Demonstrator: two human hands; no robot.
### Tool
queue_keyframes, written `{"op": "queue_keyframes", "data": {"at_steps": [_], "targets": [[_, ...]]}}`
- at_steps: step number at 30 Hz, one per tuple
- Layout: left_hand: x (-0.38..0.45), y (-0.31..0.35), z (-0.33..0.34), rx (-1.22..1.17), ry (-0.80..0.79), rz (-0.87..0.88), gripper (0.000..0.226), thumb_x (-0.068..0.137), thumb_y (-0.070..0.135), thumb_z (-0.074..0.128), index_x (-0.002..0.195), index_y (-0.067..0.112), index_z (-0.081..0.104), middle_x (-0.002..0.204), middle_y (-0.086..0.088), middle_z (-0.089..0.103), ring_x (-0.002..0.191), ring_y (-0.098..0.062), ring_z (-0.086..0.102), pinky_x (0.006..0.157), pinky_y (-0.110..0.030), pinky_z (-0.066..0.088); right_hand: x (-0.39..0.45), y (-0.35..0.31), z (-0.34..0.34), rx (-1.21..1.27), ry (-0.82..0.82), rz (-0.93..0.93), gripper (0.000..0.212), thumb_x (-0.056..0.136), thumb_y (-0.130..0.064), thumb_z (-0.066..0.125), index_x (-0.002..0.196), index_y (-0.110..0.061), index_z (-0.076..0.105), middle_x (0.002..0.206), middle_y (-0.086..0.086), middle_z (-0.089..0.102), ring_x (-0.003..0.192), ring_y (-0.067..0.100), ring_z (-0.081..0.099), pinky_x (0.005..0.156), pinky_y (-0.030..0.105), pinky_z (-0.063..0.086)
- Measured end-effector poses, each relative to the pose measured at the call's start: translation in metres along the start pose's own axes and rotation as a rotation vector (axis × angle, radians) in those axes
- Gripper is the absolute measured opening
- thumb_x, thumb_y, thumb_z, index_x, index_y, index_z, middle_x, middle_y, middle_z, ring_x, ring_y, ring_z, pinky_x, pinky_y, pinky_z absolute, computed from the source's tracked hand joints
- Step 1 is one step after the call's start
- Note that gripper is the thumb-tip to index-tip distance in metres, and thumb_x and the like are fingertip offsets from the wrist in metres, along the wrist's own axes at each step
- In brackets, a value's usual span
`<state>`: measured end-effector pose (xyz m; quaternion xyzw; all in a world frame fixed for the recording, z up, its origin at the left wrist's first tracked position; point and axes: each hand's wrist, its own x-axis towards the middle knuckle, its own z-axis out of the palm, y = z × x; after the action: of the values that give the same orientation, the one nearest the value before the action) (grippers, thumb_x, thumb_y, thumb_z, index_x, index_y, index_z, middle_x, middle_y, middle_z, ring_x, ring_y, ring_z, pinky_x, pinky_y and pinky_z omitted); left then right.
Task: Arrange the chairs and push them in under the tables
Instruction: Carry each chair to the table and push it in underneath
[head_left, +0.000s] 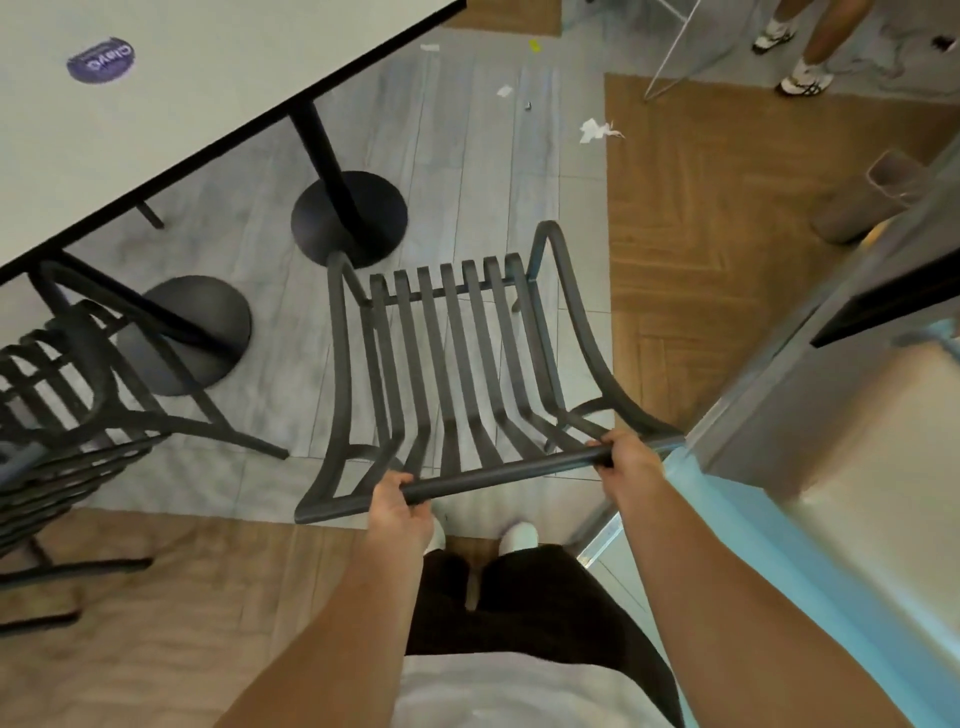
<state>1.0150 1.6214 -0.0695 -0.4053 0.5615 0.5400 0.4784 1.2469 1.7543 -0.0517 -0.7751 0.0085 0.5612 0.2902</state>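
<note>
A dark grey slatted metal chair (447, 364) stands in front of me, its seat facing the white table (197, 78) at the upper left. My left hand (402, 501) grips the left part of the chair's top back rail. My right hand (626, 457) grips the right end of the same rail. The chair's front edge lies close to the table's round black base (349, 218), outside the tabletop's edge. A second chair of the same kind (67, 395) sits at the left, partly under the table.
A second round black base (187, 332) stands at the left. A light blue and steel counter (831, 467) runs close along my right. Scraps of paper (597, 130) litter the floor. A grey bin (872, 197) and another person's legs (810, 52) are at the upper right.
</note>
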Motion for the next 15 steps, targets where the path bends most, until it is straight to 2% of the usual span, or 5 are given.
{"op": "queue_keyframes", "data": {"at_steps": [3,7,10,13,15], "targets": [[-0.004,0.006,0.001,-0.084,0.002,0.021,0.008,0.100,0.001,0.052,0.096,0.005,0.057,0.105,-0.011,0.057,0.089,-0.023,0.061,0.094,-0.032,0.051,0.002,-0.007,0.020,-0.013,-0.030,-0.015,0.010,0.089,0.007,0.059,0.087,0.000,0.052,0.089,0.019,0.065,0.076,0.025,0.068,0.081,0.038,0.059],[-0.008,0.008,0.011,-0.209,0.028,0.042,0.007,0.098,-0.001,0.053,0.099,0.005,0.056,0.124,-0.015,0.058,0.103,-0.028,0.063,0.106,-0.039,0.051,0.009,-0.022,0.045,-0.112,-0.079,-0.040,0.010,0.088,0.006,0.060,0.083,0.000,0.054,0.091,0.019,0.065,0.076,0.026,0.066,0.088,0.041,0.058],[-0.014,0.003,0.020,-0.346,0.055,0.040,0.008,0.098,-0.001,0.054,0.103,0.005,0.056,0.122,-0.015,0.059,0.097,-0.028,0.062,0.107,-0.038,0.050,0.015,-0.037,0.062,-0.195,-0.111,-0.048,0.007,0.087,0.003,0.061,0.088,-0.001,0.055,0.100,0.021,0.066,0.080,0.026,0.066,0.092,0.043,0.058],[-0.011,-0.005,0.028,-0.409,0.095,0.054,0.035,0.093,-0.003,0.059,0.127,0.002,0.059,0.128,-0.017,0.062,0.109,-0.032,0.065,0.090,-0.040,0.058,0.023,-0.055,0.075,-0.270,-0.146,-0.044,0.006,0.089,0.001,0.062,0.093,0.001,0.057,0.096,0.017,0.065,0.082,0.023,0.065,0.093,0.039,0.056],[-0.009,-0.011,0.035,-0.422,0.110,0.069,0.043,0.091,-0.005,0.060,0.133,0.002,0.058,0.130,-0.018,0.063,0.112,-0.034,0.065,0.081,-0.041,0.059,0.026,-0.066,0.083,-0.317,-0.154,-0.051,0.009,0.089,-0.001,0.063,0.096,0.000,0.058,0.095,0.015,0.063,0.083,0.022,0.065,0.091,0.037,0.057]]}}
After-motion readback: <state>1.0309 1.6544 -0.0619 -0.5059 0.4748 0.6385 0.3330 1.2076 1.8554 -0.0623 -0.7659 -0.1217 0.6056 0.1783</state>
